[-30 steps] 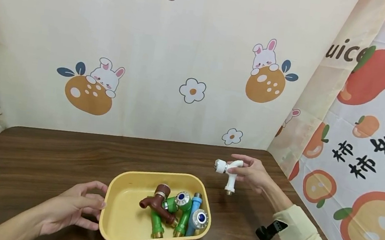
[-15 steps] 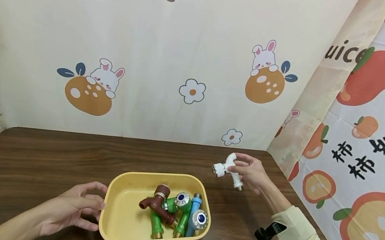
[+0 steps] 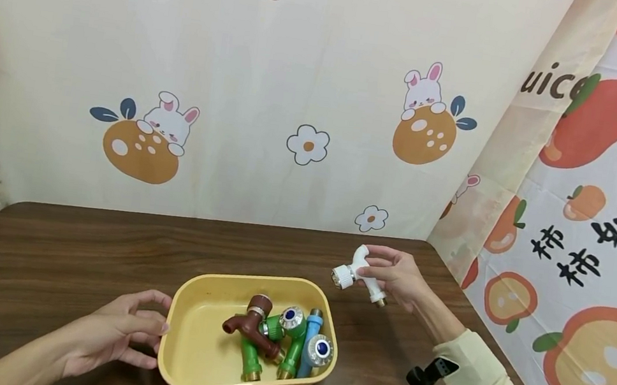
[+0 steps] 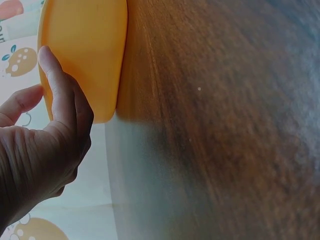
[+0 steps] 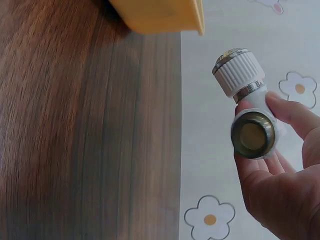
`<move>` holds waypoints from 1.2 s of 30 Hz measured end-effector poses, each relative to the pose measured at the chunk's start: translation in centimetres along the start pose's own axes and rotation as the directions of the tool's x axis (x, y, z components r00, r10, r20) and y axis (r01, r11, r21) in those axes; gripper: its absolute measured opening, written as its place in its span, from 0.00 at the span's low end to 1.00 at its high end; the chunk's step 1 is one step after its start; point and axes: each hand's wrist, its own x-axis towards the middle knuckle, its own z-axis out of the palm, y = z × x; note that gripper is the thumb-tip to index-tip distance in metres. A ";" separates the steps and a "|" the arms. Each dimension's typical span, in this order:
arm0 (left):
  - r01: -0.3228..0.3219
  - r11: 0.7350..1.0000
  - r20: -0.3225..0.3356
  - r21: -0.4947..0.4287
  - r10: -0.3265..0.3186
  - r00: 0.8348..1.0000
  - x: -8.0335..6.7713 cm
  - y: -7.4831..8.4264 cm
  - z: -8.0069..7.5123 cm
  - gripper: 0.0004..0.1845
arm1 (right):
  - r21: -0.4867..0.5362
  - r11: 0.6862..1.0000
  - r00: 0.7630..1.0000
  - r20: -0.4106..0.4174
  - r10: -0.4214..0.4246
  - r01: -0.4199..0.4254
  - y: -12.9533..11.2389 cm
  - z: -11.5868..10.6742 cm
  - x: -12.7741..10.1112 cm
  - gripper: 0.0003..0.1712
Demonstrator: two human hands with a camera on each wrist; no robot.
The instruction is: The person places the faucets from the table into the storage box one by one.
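My right hand [image 3: 398, 279] holds a white plastic tap [image 3: 357, 275] in the air above the table, right of and behind the yellow tub [image 3: 182, 344]. The tap's ribbed knob points left toward the tub. In the right wrist view the fingers [image 5: 287, 112] pinch the white tap [image 5: 245, 100], its brass threaded end facing the camera. My left hand [image 3: 120, 333] rests at the tub's left wall, fingers touching it. The left wrist view shows the fingers [image 4: 57, 85] against the yellow tub [image 4: 85, 45]. Inside lie a brown tap [image 3: 252, 323], green taps [image 3: 290, 344] and a blue tap [image 3: 313, 344].
A dark wooden table [image 3: 75, 254] carries everything. Printed cloth walls close in the back [image 3: 298, 88] and the right side [image 3: 582, 220]. A black wrist camera mount [image 3: 428, 371] sits on my right sleeve.
My right hand has turned the white tap from hanging outlet-down to lying nearly level and has carried it slightly left toward the tub. The left hand has stayed put.
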 end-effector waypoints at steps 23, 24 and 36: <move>-0.006 1.000 -0.001 0.000 0.006 1.000 0.0 0.0 0.1 0.17 | 0.007 1.000 1.000 0.013 0.007 -0.007 -1.1 1.6 -1.0 0.37; -0.006 1.000 -0.003 0.000 0.006 1.000 0.0 0.0 0.1 0.17 | 0.009 1.000 1.000 0.014 0.010 -0.010 -1.1 1.7 -1.0 0.37; 0.000 1.000 -0.022 0.009 0.000 1.000 0.0 0.2 0.4 0.16 | 0.028 0.999 0.999 0.048 0.019 -0.020 -1.4 2.5 -1.4 0.35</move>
